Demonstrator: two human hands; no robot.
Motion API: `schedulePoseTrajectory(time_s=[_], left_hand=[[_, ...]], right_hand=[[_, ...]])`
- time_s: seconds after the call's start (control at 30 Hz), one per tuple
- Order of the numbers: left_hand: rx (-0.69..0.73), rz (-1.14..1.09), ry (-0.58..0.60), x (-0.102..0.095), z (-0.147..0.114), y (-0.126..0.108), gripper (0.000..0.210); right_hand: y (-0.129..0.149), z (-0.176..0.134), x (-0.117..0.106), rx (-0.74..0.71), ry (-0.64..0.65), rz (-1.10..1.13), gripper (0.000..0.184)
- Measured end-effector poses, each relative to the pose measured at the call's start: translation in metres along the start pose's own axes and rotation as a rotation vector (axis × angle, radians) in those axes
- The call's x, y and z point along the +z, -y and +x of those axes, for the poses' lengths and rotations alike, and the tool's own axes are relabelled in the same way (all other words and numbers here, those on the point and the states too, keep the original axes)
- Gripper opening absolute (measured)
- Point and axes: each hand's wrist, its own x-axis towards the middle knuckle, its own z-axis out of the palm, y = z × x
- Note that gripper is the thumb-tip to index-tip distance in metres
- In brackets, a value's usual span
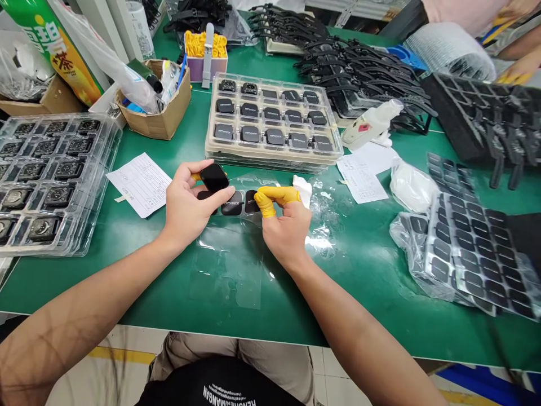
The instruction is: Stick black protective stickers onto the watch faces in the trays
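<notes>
A black-faced watch case is gripped in my left hand, between the thumb and the fingers. Just below it lies a clear strip with black square stickers lettered in white, and my left thumb reaches over its upper part. At the strip's right end my right hand, with yellow finger cots on thumb and forefinger, pinches a black sticker; the fingertips cover part of it. Clear plastic sheets lie on the green table beneath and around both hands.
Ahead stands a stacked tray of black square pieces. Trays of watch cases are at left, beside a cardboard box. At right are sticker sheets, a white bottle and black straps. Another person's hands work at far right.
</notes>
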Motion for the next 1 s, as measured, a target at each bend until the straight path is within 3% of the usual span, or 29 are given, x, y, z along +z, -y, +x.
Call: schedulePoseTrajectory(time_s=[0.17,0.3,0.47,0.6,0.67,0.73,0.87,0.93,1.0], left_hand=[[-0.091,-0.016,0.021,-0.002,0.002,0.001,0.067],[0.107,0.060,-0.006,-0.003,0.003,-0.003,0.061],[0.295,0.258,-0.116,-0.002,-0.002,-0.002,0.050],[0.298,0.350,-0.111,-0.005,0.000,0.002,0.050],[0.255,0.350,-0.094,-0.010,0.007,0.005,0.051],[0.210,0.408,-0.064,-0.016,0.016,0.006,0.049],[0.238,0.588,-0.006,-0.024,0.024,0.000,0.044],[0.176,0.490,0.129,-0.021,0.016,-0.005,0.050],[0.027,0.317,0.339,-0.013,0.004,-0.006,0.057]], right_hand=[[-0.014,0.000,0.001,-0.105,0.055,-0.052,0.029],[-0.017,0.001,0.005,-0.229,-0.007,-0.204,0.025],[-0.018,0.003,0.006,-0.488,-0.095,-0.373,0.018],[-0.013,0.006,0.006,-0.657,-0.104,-0.286,0.018],[-0.005,0.008,0.002,-0.658,-0.132,-0.148,0.010],[0.005,0.009,-0.007,-0.506,-0.118,0.071,0.010],[0.025,0.010,-0.031,0.195,0.150,0.401,0.036],[0.031,0.010,-0.038,0.446,0.234,0.449,0.046],[0.034,0.010,-0.040,0.573,0.264,0.485,0.053]])
